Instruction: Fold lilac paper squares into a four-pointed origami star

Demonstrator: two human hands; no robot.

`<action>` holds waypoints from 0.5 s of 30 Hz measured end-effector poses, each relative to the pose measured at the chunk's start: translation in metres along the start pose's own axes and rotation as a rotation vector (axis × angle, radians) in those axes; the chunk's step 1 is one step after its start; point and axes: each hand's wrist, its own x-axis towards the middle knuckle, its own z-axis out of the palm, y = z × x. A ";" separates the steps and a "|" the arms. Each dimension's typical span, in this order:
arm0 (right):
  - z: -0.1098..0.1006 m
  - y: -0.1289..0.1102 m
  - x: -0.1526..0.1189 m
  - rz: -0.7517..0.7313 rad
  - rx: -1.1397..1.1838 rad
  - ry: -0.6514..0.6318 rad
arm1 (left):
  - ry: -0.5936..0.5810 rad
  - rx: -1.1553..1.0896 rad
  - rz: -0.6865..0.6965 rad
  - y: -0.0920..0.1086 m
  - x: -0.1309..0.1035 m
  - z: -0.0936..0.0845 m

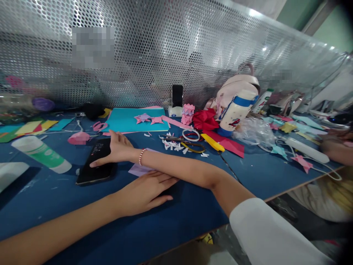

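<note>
Grip at the right hand [117, 149]: thumb and fingers spread, thumb across the face of the black phone [97, 173], fingers over its right side; whether any pressure is applied cannot be told. Left hand [149, 193] lies palm down, fingers extended and close together, fingertips running beneath the right forearm, so the arms cross and restrict each other's room. Perforated metal sheet [143, 55] bounds the rear of the blue table [193, 217], whose front edge slants up toward the right; a broad strip of blue surface lies between the left hand and that edge. Cyan sheets [124, 120] lie flat beyond the phone. Pale backpack [239, 82] stands against the metal sheet, with the white and blue bottle [234, 114] tilted in front of it. Glue tube [41, 154] lies just left of the phone, leaving a narrow gap between them. The phone lies flat on the table, with its near edge exposed toward the left forearm. Lilac paper [138, 170] is partly covered by the left fingers and right forearm, its left corner showing. Yellow cutter [212, 142] and scissors [176, 138] lie beyond the right forearm, near white paper snips [172, 146].
</note>
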 end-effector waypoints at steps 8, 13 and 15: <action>0.003 0.001 -0.004 -0.012 -0.047 -0.006 | -0.005 -0.003 -0.013 0.002 0.000 -0.001; 0.000 -0.006 -0.008 0.023 -0.105 0.002 | 0.006 -0.010 -0.017 0.002 0.001 -0.001; 0.000 -0.009 -0.011 0.017 -0.120 0.019 | 0.011 -0.011 -0.019 0.002 0.001 -0.001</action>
